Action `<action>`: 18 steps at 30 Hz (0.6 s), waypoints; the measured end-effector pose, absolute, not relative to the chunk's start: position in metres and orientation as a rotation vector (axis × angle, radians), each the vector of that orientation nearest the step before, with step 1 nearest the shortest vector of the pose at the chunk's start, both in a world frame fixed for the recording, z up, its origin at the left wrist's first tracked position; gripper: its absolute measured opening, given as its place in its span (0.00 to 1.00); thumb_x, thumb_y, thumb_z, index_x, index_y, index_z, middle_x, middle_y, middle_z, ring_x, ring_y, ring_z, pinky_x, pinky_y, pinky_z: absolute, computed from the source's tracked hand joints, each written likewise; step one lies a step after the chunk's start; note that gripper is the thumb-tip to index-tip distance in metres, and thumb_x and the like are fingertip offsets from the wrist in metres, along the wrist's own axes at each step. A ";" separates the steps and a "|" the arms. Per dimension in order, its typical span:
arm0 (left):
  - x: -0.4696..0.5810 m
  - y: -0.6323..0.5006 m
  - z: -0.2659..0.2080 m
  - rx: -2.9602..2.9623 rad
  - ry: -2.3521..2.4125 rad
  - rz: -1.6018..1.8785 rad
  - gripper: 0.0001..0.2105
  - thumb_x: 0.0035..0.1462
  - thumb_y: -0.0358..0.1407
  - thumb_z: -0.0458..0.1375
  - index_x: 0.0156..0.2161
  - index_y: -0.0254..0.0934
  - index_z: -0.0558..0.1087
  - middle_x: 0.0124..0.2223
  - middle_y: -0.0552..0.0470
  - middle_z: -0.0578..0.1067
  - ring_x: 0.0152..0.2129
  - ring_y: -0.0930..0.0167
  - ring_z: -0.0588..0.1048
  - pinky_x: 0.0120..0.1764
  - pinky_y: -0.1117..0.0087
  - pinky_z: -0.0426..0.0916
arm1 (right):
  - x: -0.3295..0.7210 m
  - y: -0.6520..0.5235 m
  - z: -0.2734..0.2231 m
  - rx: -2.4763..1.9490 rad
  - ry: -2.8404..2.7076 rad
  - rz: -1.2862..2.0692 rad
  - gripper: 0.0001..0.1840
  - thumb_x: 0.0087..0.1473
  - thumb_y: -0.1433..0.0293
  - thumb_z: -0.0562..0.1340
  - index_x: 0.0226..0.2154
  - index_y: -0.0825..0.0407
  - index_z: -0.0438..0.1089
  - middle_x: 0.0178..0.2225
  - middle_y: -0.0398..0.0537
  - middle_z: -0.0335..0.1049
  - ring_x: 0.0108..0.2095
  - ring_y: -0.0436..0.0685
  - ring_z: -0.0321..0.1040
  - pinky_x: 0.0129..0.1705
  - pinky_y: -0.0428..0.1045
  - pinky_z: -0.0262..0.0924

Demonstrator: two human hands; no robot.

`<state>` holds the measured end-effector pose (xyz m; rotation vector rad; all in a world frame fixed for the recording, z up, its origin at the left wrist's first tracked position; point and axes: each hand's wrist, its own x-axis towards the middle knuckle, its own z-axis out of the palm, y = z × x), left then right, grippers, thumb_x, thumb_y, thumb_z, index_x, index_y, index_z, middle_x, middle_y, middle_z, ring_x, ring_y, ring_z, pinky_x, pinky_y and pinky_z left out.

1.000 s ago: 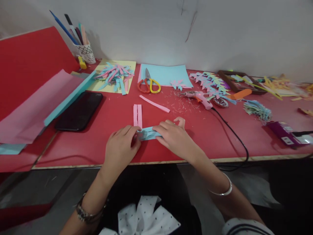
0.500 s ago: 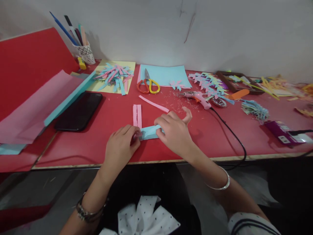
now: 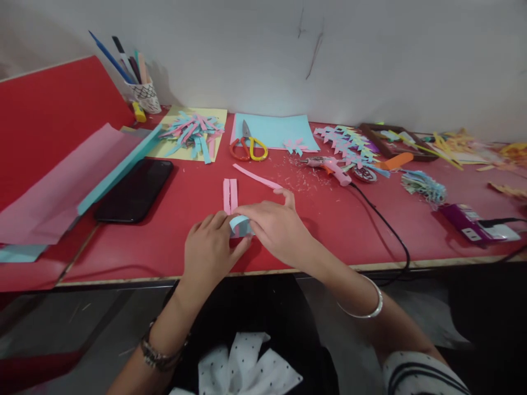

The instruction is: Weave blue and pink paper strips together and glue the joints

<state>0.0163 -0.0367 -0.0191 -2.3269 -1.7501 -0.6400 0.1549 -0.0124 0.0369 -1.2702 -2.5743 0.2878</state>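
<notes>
Between my two hands a light blue paper strip [image 3: 240, 221] is bent over in a curve, close to the table's front edge. My left hand [image 3: 209, 241] pinches its left end, and my right hand [image 3: 276, 227] grips the other end, with the fingertips of both hands nearly meeting. Part of the strip is hidden behind the fingers. Just beyond my fingers lie two pink folded strips [image 3: 230, 195], side by side. A thin pink strip [image 3: 256, 175] lies farther back, its right end near my right fingers.
Scissors [image 3: 248, 145] lie partly on blue paper sheets [image 3: 280, 129]. A pink glue gun [image 3: 331, 167] trails a black cord at right. Paper strips [image 3: 193, 131] are piled on yellow paper. A black phone [image 3: 135, 191], pen cup [image 3: 145, 97] and purple power box [image 3: 469, 222] also lie around.
The blue strip, stretched nearly straight before, is now bent into a curve. My right hand has moved left, bringing its fingers close to my left hand.
</notes>
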 end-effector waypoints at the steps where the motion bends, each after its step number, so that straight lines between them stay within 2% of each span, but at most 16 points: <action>1: 0.018 -0.037 -0.019 -2.305 -1.764 -0.617 0.15 0.56 0.41 0.45 0.33 0.35 0.71 0.31 0.47 0.72 0.29 0.65 0.71 0.30 0.67 0.61 | 0.155 -0.013 0.038 -1.254 -2.571 0.306 0.19 0.54 0.77 0.47 0.43 0.49 0.66 0.39 0.44 0.73 0.39 0.52 0.66 0.51 0.55 0.35; 5: 0.021 -0.037 -0.017 -2.305 -1.802 -0.574 0.15 0.56 0.33 0.43 0.39 0.35 0.72 0.32 0.48 0.73 0.30 0.65 0.71 0.31 0.66 0.61 | 0.170 -0.017 0.039 -1.311 -2.474 0.253 0.15 0.53 0.73 0.51 0.41 0.51 0.67 0.38 0.47 0.72 0.39 0.54 0.66 0.45 0.52 0.47; 8: 0.021 -0.037 -0.016 -2.326 -1.816 -0.574 0.15 0.56 0.32 0.43 0.41 0.37 0.72 0.31 0.49 0.72 0.30 0.65 0.71 0.30 0.66 0.61 | 0.185 -0.023 0.027 -1.698 -2.222 -0.003 0.12 0.52 0.71 0.53 0.39 0.54 0.68 0.35 0.53 0.71 0.36 0.58 0.65 0.38 0.51 0.52; 11: 0.020 -0.037 -0.015 -2.325 -1.817 -0.562 0.16 0.57 0.32 0.41 0.35 0.36 0.73 0.30 0.48 0.72 0.28 0.66 0.71 0.29 0.66 0.60 | 0.189 -0.031 0.006 -1.920 -2.061 -0.148 0.16 0.52 0.65 0.55 0.42 0.57 0.65 0.35 0.57 0.69 0.37 0.62 0.64 0.35 0.52 0.54; 15: 0.019 -0.036 -0.015 -2.308 -1.788 -0.583 0.19 0.58 0.33 0.39 0.28 0.36 0.72 0.30 0.47 0.72 0.27 0.68 0.69 0.30 0.67 0.60 | 0.179 -0.036 -0.013 -1.955 -1.981 -0.223 0.23 0.50 0.61 0.56 0.46 0.58 0.61 0.37 0.60 0.67 0.38 0.64 0.62 0.34 0.53 0.54; 18: 0.019 -0.036 -0.015 -2.297 -1.773 -0.565 0.19 0.58 0.32 0.38 0.28 0.36 0.71 0.28 0.48 0.70 0.25 0.68 0.69 0.29 0.68 0.60 | 0.174 -0.034 -0.016 -1.918 -1.984 -0.160 0.21 0.51 0.62 0.56 0.45 0.57 0.62 0.37 0.58 0.68 0.38 0.63 0.62 0.36 0.55 0.51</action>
